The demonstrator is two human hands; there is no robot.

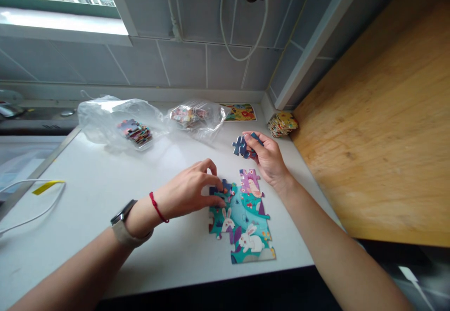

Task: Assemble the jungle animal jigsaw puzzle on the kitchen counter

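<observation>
A partly joined jigsaw puzzle (251, 224) lies on the white tabletop, showing white rabbits on teal ground and a pink section at its upper right. At its upper left edge, my left hand (191, 186) has thumb and fingertips closed around a dark blue puzzle piece (227, 186); the fingers partly cover it. Whether that piece is seated flat against its neighbours, I cannot tell. Above the puzzle's far end, my right hand (269, 158) grips several loose puzzle pieces (241, 147), mostly dark blue, between thumb and fingers.
Behind the hands lie a clear plastic bag (101, 114) with puzzle pieces and another bag (214, 118) with more. A picture card (242, 112) and a stack of pieces (282, 123) sit near the wall. A wooden panel (379, 128) rises at the right.
</observation>
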